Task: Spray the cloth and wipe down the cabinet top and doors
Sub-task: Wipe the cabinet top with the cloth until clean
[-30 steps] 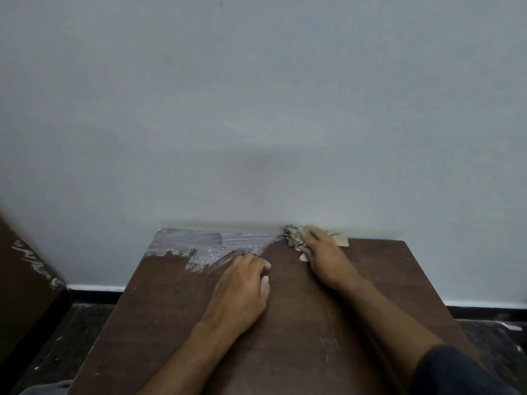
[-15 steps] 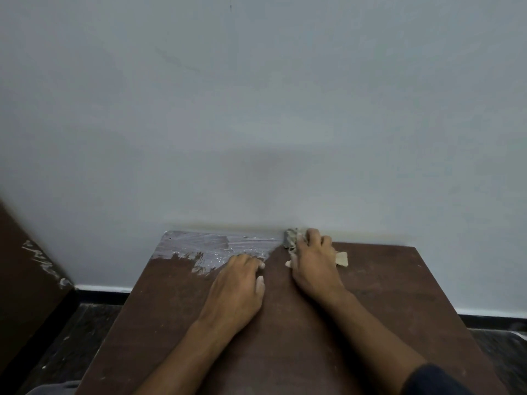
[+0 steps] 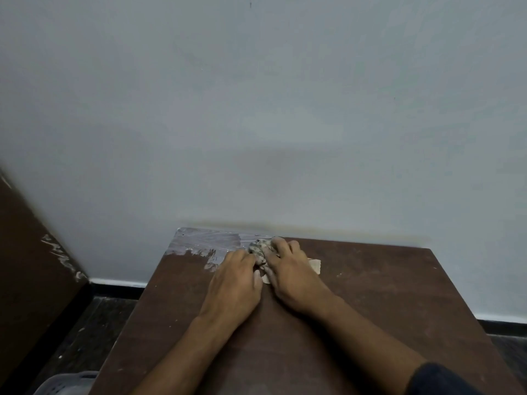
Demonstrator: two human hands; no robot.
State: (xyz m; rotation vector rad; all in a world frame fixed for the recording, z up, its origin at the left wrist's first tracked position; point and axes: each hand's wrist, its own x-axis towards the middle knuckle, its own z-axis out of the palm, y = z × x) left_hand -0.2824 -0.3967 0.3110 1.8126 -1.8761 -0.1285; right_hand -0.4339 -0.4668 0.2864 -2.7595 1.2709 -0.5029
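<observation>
The dark brown cabinet top (image 3: 370, 295) stands against the pale wall. A whitish wet smear (image 3: 205, 245) covers its far left corner. My right hand (image 3: 288, 269) presses a crumpled beige and grey cloth (image 3: 259, 249) onto the top near the back edge; a corner of the cloth sticks out to the right of the hand. My left hand (image 3: 235, 283) lies palm down on the wood right beside it, fingers touching the smear's edge and the cloth. No spray bottle is in view, and the cabinet doors are hidden below.
A brown wooden panel (image 3: 31, 252) with white scuffs leans at the left. The dark floor (image 3: 94, 323) and a black skirting run below the wall. A grey basket rim (image 3: 68, 383) shows at the bottom left.
My right hand has slid the cloth leftward along the back edge, up to the smear. The two hands now lie side by side, touching. The view has shifted slightly.
</observation>
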